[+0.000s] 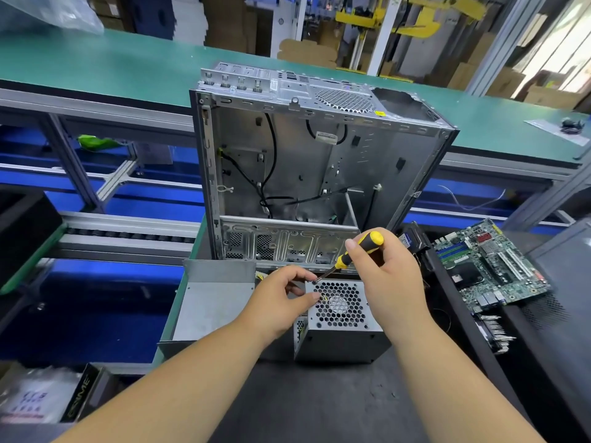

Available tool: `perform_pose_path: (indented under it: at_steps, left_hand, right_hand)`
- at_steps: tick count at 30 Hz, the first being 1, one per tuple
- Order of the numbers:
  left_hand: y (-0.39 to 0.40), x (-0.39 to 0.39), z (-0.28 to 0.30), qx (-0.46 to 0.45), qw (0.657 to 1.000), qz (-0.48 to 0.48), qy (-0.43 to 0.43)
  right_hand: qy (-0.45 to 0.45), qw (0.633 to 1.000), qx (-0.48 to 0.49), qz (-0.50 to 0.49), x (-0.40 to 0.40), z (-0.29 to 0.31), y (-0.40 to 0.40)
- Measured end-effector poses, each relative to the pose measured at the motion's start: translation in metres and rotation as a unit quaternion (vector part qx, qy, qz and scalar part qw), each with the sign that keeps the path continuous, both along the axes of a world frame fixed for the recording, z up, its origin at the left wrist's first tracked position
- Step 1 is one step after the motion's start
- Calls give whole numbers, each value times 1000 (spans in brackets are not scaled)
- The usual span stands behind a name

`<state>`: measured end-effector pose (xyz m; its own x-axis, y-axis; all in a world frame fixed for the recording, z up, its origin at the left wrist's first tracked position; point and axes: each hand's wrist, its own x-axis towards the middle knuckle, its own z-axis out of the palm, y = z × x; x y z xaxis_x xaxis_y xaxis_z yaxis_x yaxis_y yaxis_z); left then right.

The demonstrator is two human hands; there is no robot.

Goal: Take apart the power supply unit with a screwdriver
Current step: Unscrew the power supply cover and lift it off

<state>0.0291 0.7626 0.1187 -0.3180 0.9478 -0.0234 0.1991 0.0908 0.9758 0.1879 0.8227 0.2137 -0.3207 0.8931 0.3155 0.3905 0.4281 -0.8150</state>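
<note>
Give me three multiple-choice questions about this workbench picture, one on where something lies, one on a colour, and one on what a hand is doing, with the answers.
1. Where does the green circuit board lie?
A. Inside the open computer case
B. To the right of the open computer case, on the dark bench
C. On top of the power supply unit

2. What colours is the screwdriver handle?
A. Red and white
B. All blue
C. Yellow and black

3. What is the right hand doing?
A. Gripping the screwdriver, its tip at the far left corner of the power supply unit
B. Resting flat on the bench
C. Lifting the circuit board

Answers: 1 B, the board sits outside the case on its right side. 2 C, the handle shows yellow with black bands. 3 A, the fingers curl round the handle while the left hand pinches by the tip.
</note>
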Motion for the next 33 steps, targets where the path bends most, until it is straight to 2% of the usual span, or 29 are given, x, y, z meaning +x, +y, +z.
perform_pose_path:
  at_steps: [25, 29, 33]
  left_hand:
    - [-1, 0, 4, -14, 1000, 4, 23]
    - [1, 2, 4, -17, 1000, 16, 19]
    - [6, 5, 4, -25, 999, 26, 14]
  right_hand:
    - [-35, 999, 21, 17, -1, 4, 7]
    - [-36, 998, 9, 47, -7, 7, 12]
    - [-65, 993, 38, 87, -13, 16, 14]
